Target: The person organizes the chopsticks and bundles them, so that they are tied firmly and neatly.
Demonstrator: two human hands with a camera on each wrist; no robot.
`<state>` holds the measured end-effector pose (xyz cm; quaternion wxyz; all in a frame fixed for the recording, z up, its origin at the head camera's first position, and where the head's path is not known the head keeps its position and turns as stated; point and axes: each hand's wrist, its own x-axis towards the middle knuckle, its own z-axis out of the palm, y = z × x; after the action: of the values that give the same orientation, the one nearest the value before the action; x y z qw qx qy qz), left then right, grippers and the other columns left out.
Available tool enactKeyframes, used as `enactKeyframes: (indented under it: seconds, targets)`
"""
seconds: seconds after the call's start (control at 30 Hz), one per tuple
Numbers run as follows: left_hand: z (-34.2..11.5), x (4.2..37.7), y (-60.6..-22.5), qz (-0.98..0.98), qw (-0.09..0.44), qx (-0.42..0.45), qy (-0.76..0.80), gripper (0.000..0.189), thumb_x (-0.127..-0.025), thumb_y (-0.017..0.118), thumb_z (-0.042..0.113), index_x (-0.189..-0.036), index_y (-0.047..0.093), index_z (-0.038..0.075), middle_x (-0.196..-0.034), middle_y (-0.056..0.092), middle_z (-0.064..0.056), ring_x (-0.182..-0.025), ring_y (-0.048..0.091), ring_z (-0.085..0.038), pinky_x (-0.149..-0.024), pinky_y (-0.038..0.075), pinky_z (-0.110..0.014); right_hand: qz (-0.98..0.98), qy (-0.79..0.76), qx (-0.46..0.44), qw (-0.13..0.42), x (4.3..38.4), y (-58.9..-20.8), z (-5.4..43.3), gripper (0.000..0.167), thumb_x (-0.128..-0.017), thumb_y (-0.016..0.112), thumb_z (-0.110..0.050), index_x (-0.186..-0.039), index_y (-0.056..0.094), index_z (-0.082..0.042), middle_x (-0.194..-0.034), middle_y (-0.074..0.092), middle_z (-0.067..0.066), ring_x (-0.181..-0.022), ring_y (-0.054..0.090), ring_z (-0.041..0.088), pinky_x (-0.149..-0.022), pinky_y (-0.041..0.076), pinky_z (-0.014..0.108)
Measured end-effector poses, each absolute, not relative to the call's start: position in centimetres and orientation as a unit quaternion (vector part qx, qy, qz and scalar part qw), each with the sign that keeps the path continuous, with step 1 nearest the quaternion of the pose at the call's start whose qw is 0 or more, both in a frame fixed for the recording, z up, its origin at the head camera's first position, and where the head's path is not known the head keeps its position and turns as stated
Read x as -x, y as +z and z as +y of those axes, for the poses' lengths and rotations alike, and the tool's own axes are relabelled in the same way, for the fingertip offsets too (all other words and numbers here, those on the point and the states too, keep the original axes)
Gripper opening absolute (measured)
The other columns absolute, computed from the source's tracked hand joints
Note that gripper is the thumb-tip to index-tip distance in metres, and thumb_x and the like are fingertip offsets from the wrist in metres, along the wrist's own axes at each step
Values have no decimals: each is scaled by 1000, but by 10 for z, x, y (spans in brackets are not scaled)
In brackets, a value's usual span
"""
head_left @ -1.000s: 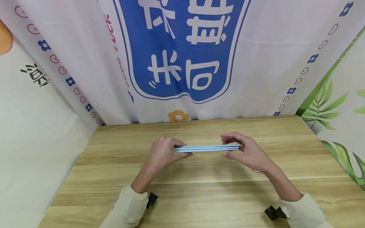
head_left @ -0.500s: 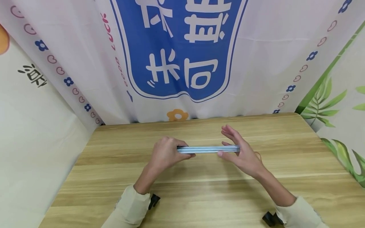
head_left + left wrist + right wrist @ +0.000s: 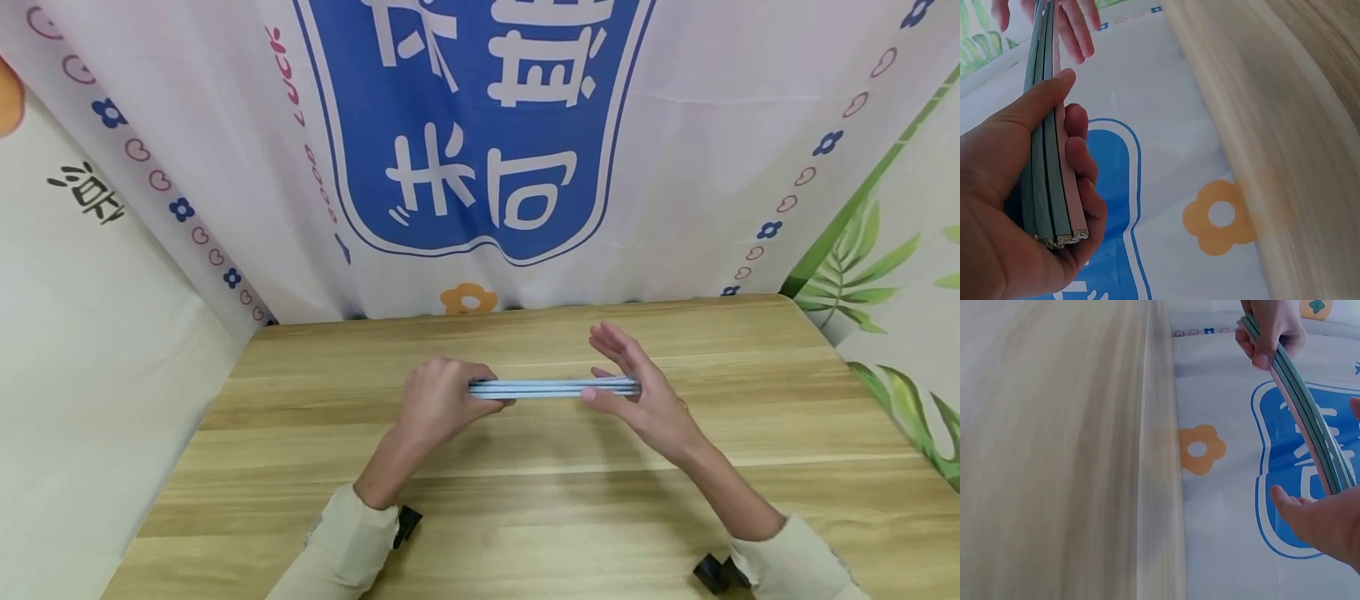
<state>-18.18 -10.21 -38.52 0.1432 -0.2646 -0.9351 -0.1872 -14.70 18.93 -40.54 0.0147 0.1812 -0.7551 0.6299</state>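
Observation:
A bundle of long thin flat strips [image 3: 543,389] is held level above the table, its layers pale blue from the head. In the left wrist view the bundle [image 3: 1054,162] shows teal layers and a pink one on one side, with rough, speckled ends. My left hand [image 3: 438,404] grips its left end, thumb on one side and fingers curled round the other. At the right end, my right hand [image 3: 652,412] touches the bundle with its thumb, the end lying between thumb and palm. Its fingers stretch out away from the strips. What exactly the strips are cannot be told.
Beneath the hands is a wood-grain table [image 3: 525,517]. A white curtain [image 3: 697,167] with a blue printed panel [image 3: 480,200] hangs behind its far edge. Black wrist mounts [image 3: 720,575] sit by both sleeves.
My right hand has moved slightly further over the bundle's right end, and its fingers have straightened from a curl. The left hand keeps its grip, with only a slight shift to the right.

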Motion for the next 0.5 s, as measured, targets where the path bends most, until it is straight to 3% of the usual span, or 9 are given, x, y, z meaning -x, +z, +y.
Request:
enactKeyframes:
  seconds: [0.2,0.5]
  targets:
    - [-104,183,-384,-934,131,268,-195,22,-80,96,40,-82,84,22,-67,72,12,-52,47,0,-47,36,-18,-745,635,-202,9,146,-407,193,82,-105,62,-5,-171,14,-2,-178,21,20,-164,20,44,-115,41,13]
    - [-100,183,-390,-936,132,276,-173,21,-82,95,40,-81,83,22,-63,68,12,-50,41,-2,-46,29,-19,-746,638,-190,4,145,-411,185,83,-106,63,-8,-171,13,0,-179,18,20,-164,20,45,-117,39,13]
